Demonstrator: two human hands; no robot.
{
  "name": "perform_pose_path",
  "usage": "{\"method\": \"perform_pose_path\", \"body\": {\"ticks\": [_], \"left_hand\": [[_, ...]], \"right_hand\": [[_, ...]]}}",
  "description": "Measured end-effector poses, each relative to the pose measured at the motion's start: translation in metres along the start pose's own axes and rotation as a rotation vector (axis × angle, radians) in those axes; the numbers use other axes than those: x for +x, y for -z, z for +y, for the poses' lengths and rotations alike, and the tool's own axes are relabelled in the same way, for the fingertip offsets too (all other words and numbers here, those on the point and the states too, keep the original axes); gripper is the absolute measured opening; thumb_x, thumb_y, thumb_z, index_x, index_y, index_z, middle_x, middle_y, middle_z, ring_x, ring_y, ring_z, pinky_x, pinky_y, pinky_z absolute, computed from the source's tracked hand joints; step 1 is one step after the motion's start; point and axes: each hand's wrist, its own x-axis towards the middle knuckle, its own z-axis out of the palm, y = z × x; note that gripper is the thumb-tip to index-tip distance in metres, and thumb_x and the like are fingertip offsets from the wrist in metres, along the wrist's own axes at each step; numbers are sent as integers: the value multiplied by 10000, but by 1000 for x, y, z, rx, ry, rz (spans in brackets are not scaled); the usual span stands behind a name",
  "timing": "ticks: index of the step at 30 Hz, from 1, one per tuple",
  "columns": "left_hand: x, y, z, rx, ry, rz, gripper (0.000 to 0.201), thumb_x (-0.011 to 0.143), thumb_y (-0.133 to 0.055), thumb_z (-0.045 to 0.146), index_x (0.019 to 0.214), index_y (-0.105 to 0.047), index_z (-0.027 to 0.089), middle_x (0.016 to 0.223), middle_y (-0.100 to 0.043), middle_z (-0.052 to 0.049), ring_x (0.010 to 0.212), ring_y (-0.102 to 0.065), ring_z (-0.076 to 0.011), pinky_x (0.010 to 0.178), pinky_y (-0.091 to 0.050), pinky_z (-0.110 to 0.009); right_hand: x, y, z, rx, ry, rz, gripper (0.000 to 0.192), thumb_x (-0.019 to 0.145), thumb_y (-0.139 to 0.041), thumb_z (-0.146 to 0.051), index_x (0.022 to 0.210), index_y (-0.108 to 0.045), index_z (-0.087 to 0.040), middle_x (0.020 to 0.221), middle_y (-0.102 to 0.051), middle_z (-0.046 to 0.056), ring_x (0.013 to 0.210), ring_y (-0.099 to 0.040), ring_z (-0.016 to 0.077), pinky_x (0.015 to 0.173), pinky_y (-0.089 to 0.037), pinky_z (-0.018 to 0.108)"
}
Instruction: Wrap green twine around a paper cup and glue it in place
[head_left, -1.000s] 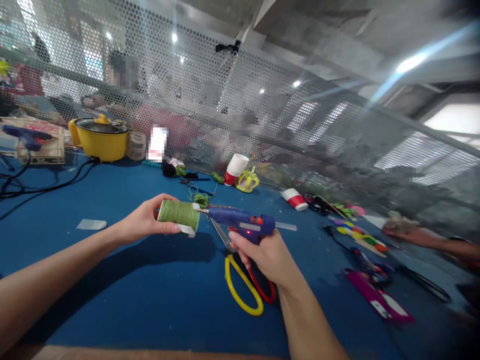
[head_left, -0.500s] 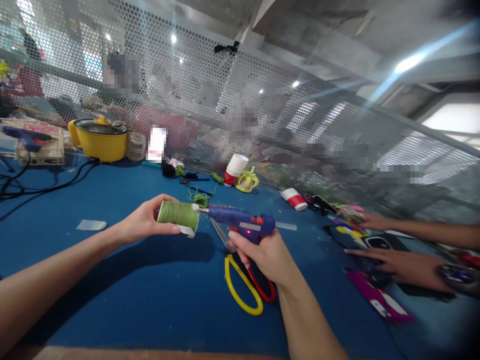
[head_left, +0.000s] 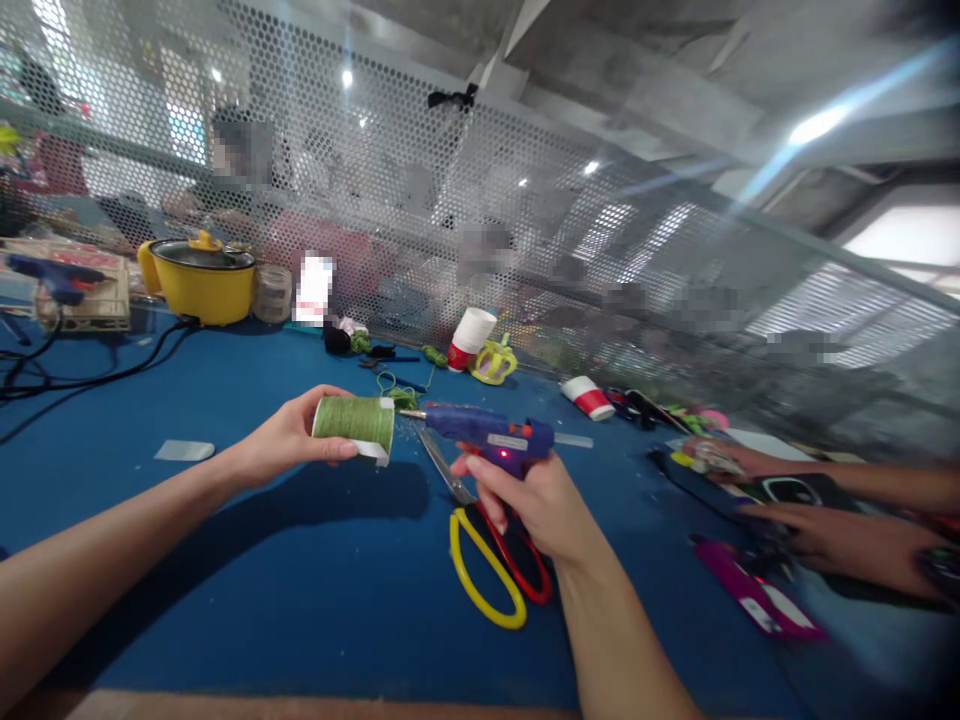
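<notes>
My left hand [head_left: 307,430] is closed around a yarn-wrapped cup [head_left: 351,425], a green-wound cylinder lying sideways above the table, with white tabs at its right end. In my right hand [head_left: 536,500] is a blue glue gun [head_left: 480,432] with a lit red light and a clear glue stick out its back. Its metal nozzle points left at the cup's right end, with a small gap between. Scissors [head_left: 487,575] with one yellow and one red handle lie beneath the gun and my right hand. Loose green yarn [head_left: 403,398] lies just behind the nozzle.
Another person's hands [head_left: 840,540] work at the right, near a purple object [head_left: 757,590]. Toward the back stand a yellow pot [head_left: 206,290], a jar [head_left: 271,293], stacked paper cups [head_left: 471,338] and a yellow-green woven basket [head_left: 493,362]. A second glue gun [head_left: 56,278] and cables are at left.
The glue gun has shifted slightly right, and its nozzle has come away from the cup's edge. My left hand and the cup have moved slightly left and up. The other person's hands moved right.
</notes>
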Motion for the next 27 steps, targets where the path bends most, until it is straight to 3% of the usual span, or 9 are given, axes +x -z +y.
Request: {"method": "perform_pose_path", "body": {"ticks": [3,8,14,19,22,27], "left_hand": [[0,-1,0,-12,6,-3,509,592,-725,289,1005,-448,175,760,-577,19,620,-538,-117,578,-437,-255],[-1,-2,2,-15,3,-17,504,598,-724,278,1009,-453,168,764,-569,17,612,-526,-104,566,-434,-241],[-1,1,0,-64,-18,-13,508,607,-731,301,1013,-457,167,792,-589,-5,612,-551,-110,561,-451,-245],[0,1,-3,-81,-24,-13,513,614,-736,301,1020,-454,165,791,-591,-10,619,-560,-115,556,-458,-243],[0,0,-4,-88,-25,-13,525,608,-741,299,1023,-451,160,795,-589,-11,624,-562,-115,563,-458,-244],[1,-1,-4,-83,-9,0,527,610,-739,303,1027,-450,160,794,-591,-14,610,-556,-108,563,-453,-243]], "right_hand": [[1,-2,0,79,9,-10,237,753,-574,-352,790,-602,-120,340,-402,-84,288,-349,49,326,-289,191],[4,-5,2,139,-51,-63,259,706,-623,-369,796,-568,-132,443,-518,-49,296,-369,48,310,-283,191],[12,1,8,282,-91,-39,215,720,-599,-347,735,-593,-132,373,-405,-78,308,-313,41,314,-232,181],[30,14,17,371,-172,89,247,594,-716,-307,728,-617,-124,548,-555,-20,470,-474,65,424,-384,181],[44,24,28,265,-269,159,301,573,-729,-336,761,-614,-132,645,-600,8,539,-530,84,458,-422,185],[63,36,54,-57,-352,176,244,705,-617,-356,644,-566,-125,558,-549,-4,436,-461,61,427,-397,187]]}}
